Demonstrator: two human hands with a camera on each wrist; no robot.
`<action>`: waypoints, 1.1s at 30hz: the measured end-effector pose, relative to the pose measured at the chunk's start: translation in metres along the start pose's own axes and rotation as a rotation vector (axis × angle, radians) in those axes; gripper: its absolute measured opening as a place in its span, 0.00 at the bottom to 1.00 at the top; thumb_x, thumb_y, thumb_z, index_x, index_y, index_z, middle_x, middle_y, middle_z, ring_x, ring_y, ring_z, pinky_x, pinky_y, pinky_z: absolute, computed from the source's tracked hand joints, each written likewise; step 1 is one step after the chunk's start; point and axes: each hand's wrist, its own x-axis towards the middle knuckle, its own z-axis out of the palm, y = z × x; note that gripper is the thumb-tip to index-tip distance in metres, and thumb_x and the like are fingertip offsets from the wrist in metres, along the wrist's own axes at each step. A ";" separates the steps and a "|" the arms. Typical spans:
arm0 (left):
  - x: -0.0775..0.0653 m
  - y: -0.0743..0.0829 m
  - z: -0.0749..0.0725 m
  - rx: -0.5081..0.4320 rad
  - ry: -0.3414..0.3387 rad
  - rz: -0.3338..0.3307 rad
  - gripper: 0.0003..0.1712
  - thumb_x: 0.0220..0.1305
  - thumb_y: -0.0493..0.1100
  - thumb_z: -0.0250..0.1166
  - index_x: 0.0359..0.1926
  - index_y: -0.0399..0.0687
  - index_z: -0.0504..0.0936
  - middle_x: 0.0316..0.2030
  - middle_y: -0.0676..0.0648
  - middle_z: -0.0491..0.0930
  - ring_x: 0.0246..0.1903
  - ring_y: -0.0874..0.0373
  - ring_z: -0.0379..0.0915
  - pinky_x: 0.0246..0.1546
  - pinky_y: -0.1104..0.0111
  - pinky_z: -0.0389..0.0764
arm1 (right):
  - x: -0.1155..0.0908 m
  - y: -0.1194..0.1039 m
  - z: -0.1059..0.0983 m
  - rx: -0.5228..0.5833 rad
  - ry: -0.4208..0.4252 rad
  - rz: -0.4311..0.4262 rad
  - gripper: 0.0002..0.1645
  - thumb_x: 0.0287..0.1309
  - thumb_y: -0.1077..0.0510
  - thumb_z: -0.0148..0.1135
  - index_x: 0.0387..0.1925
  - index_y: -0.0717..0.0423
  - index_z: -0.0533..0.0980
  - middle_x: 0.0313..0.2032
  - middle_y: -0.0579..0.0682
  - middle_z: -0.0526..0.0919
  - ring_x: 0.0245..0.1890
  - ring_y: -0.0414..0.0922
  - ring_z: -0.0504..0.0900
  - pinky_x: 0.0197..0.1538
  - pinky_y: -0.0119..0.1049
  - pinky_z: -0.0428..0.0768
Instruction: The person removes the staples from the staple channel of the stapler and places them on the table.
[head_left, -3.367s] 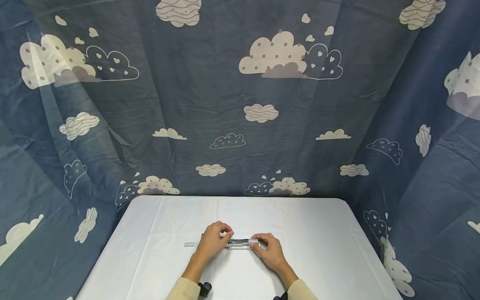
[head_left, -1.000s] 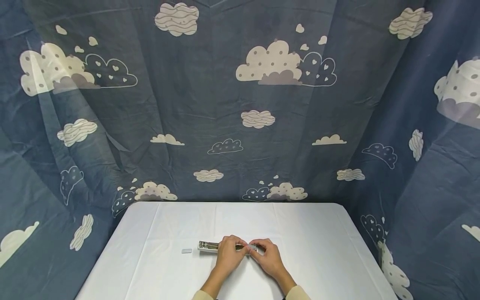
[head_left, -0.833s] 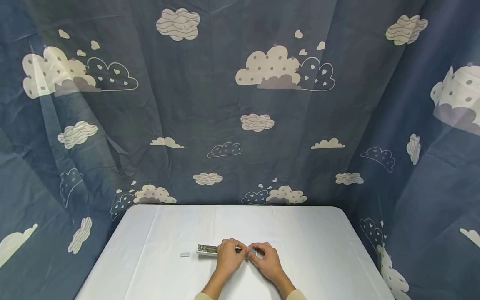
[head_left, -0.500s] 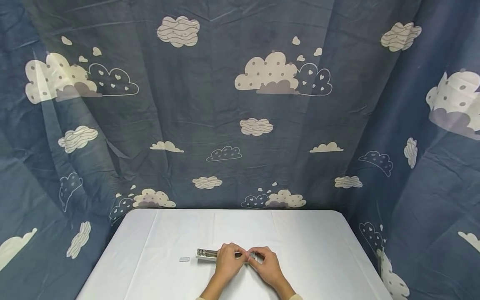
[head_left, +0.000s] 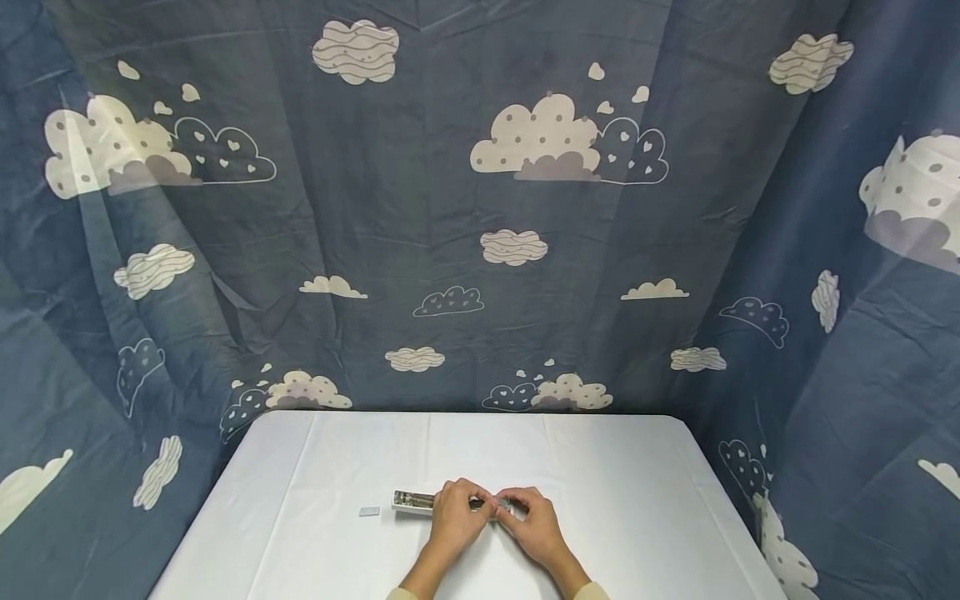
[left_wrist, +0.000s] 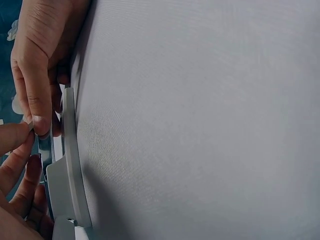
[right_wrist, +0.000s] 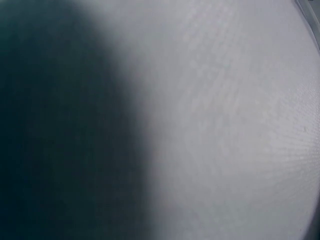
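A stapler point(head_left: 412, 502) with a pale body and a bare metal channel lies crosswise on the white table; its grey side shows in the left wrist view as a stapler body point(left_wrist: 59, 185). My left hand point(head_left: 457, 512) reaches over the stapler's middle, thumb and forefinger pinched together. The right hand point(head_left: 536, 525) is at the stapler's right end, its thumb and forefinger meeting the left fingertips. Between these fingertips is a small pale piece point(left_wrist: 31, 126), which looks like a strip of staples; most of it is hidden. The right wrist view shows neither hand.
A small grey strip point(head_left: 369, 512), apparently staples, lies left of the stapler. The white-covered table point(head_left: 615, 492) spreads around, with a dark blue cloud-patterned curtain point(head_left: 450, 208) behind and at the sides.
Since the oldest frame my left hand has moved right along the stapler to meet the right fingertips, baring the stapler's left end. Over the last second the hands hardly move; the view tilts slightly.
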 end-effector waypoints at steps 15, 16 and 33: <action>0.001 -0.001 -0.012 -0.041 -0.027 0.004 0.04 0.55 0.48 0.78 0.28 0.58 0.90 0.30 0.59 0.84 0.34 0.60 0.74 0.43 0.61 0.72 | 0.003 -0.003 -0.001 0.010 -0.027 0.032 0.14 0.55 0.44 0.77 0.42 0.39 0.86 0.45 0.38 0.88 0.51 0.41 0.82 0.62 0.44 0.80; 0.001 -0.001 -0.012 -0.043 -0.030 0.007 0.04 0.56 0.48 0.78 0.28 0.58 0.90 0.30 0.60 0.84 0.33 0.61 0.74 0.41 0.63 0.71 | 0.003 -0.002 -0.001 0.004 -0.024 0.033 0.14 0.55 0.44 0.77 0.42 0.39 0.87 0.45 0.38 0.88 0.51 0.40 0.82 0.61 0.43 0.80; 0.000 -0.005 -0.017 0.053 -0.005 0.080 0.03 0.57 0.44 0.76 0.28 0.55 0.90 0.25 0.60 0.84 0.30 0.66 0.70 0.38 0.63 0.72 | 0.003 -0.002 -0.001 0.016 -0.018 0.042 0.13 0.55 0.46 0.77 0.43 0.40 0.86 0.44 0.38 0.89 0.48 0.39 0.81 0.59 0.41 0.80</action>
